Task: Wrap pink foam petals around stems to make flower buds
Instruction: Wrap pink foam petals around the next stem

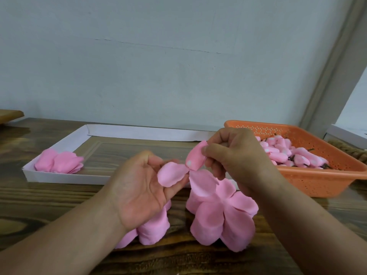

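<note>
While a partly wrapped bud (195,155) is pinched between the thumb and curled fingers of the right hand (238,159), a loose petal (172,173) joined to it is supported on the fingers of the left hand (139,187), which is held palm up with the fingers relaxed. A white spot is visible at the lower end of the bud. Whether a stem is inside the bud cannot be told. Directly below the hands, two stacks of petals (220,213) are laid on the table (39,201), the left stack being partly hidden by the left hand. Behind the hands, a white tray (65,176) is placed on the table, and a further petal pile (59,161) is contained in its left end. To the right, an orange basket (317,181) is set near the right hand, and finished buds (288,153) with dark stems are heaped inside it. A pale wall (158,66) is seen behind the table.
</note>
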Tool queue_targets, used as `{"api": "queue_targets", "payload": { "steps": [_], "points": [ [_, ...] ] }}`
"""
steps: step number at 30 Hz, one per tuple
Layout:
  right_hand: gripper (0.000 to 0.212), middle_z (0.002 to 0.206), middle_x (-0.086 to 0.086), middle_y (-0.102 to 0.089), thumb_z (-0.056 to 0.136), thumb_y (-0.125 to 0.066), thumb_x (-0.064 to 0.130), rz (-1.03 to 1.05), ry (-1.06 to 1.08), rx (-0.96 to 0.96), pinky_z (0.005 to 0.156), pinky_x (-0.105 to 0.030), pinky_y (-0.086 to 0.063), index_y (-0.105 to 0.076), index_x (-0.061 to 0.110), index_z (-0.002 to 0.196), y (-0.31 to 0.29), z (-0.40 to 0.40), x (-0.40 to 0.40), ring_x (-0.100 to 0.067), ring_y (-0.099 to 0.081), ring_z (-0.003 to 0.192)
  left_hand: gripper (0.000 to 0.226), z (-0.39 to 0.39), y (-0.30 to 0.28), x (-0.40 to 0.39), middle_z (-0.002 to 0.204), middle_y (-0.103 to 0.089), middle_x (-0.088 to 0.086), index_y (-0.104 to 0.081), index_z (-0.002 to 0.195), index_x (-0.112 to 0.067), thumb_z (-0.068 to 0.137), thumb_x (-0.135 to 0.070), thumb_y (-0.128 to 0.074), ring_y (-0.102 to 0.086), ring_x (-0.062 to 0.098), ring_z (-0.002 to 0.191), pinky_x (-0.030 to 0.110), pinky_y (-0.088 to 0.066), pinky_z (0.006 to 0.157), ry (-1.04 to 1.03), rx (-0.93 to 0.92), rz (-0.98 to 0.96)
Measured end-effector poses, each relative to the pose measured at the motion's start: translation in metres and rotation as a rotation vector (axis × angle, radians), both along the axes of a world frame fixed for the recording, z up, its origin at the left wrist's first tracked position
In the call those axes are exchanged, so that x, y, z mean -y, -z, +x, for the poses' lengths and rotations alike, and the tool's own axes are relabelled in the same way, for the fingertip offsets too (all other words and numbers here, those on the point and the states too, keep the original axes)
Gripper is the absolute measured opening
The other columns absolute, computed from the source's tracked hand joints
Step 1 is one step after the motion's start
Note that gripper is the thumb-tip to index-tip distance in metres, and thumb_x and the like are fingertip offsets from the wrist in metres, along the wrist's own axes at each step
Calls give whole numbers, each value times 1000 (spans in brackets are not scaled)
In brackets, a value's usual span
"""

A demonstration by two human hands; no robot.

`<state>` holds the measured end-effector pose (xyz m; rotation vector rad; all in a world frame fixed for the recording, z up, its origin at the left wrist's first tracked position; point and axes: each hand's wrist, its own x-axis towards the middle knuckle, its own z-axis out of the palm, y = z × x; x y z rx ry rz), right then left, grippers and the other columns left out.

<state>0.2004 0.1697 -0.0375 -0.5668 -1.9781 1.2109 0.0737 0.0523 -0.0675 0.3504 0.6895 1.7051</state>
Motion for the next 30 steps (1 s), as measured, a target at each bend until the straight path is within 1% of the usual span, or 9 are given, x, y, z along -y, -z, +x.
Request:
{"api": "queue_targets", "payload": {
  "steps": [2, 4, 6, 8, 10, 16, 18, 23, 30],
  "points": [
    [20, 42, -5, -56, 78, -56, -9, 34, 9, 10, 34, -20, -35, -55, 2, 61, 1, 0, 1, -14, -44, 28, 29, 2, 0, 0, 85, -67, 26, -57, 92, 10, 73, -2, -39, -71, 33, 72, 44, -60, 65, -9, 16, -10],
    [19, 42, -5, -57, 78, -56, -9, 41, 14, 9, 34, -20, -35, -55, 2, 62, 1, 0, 1, -13, -44, 28, 32, 4, 2, -2, 91, -69, 29, -57, 97, 16, 79, 5, -34, -72, 32, 72, 40, -60, 59, -45, -2, -46],
    [20, 41, -4, -57, 78, -56, -9, 27, 15, 6, 34, -19, -35, -55, 2, 62, 0, 0, 1, -13, -44, 27, 24, 6, 3, -4, 85, -70, 25, -61, 90, 15, 81, 14, -39, -72, 27, 67, 34, -60, 54, -92, -44, -79],
    [20, 41, -4, -57, 78, -56, -9, 21, 11, 7, 34, -18, -34, -55, 2, 61, -1, 1, 0, -13, -44, 27, 17, 10, 4, -5, 78, -71, 19, -69, 72, 12, 60, 16, -58, -72, 21, 63, 28, -58, 51, -108, -117, -84],
    [21, 42, -6, -57, 79, -56, -9, 18, -1, 15, 34, -20, -35, -55, 2, 61, -1, 1, 1, -14, -44, 28, 17, 14, 4, -4, 80, -73, 15, -73, 67, 7, 53, 8, -63, -72, 17, 65, 24, -58, 55, -102, -203, -77],
    [21, 41, -5, -56, 80, -55, -8, 12, -37, 6, 34, -16, -33, -54, 2, 61, -2, 1, 8, -13, -43, 28, 43, 14, 10, -5, 97, -72, 20, -62, 106, 8, 64, 2, -60, -71, 18, 73, 24, -59, 68, -137, -249, -103],
    [21, 40, -2, -55, 81, -55, -6, 6, -42, 9, 34, -16, -33, -54, 2, 62, -2, 1, 9, -12, -43, 28, 43, 15, 10, -4, 87, -73, 18, -61, 105, 7, 62, 0, -61, -71, 17, 67, 24, -59, 65, -172, -257, -99],
    [20, 40, -2, -56, 82, -57, -3, -24, -53, 24, 36, -18, -36, -55, 1, 64, -1, -1, 13, -12, -44, 28, 25, 15, 8, -3, 67, -69, 11, -59, 81, -3, 57, -4, -64, -67, 15, 57, 21, -57, 55, -238, -352, -83],
    [20, 43, -5, -57, 83, -58, -4, -49, -64, 19, 36, -22, -39, -56, 1, 63, 0, -2, 13, -15, -47, 31, 33, 17, 8, 0, 92, -74, 16, -72, 96, -6, 63, -8, -66, -72, 20, 76, 22, -56, 60, -221, -456, -26]
  ]
}}
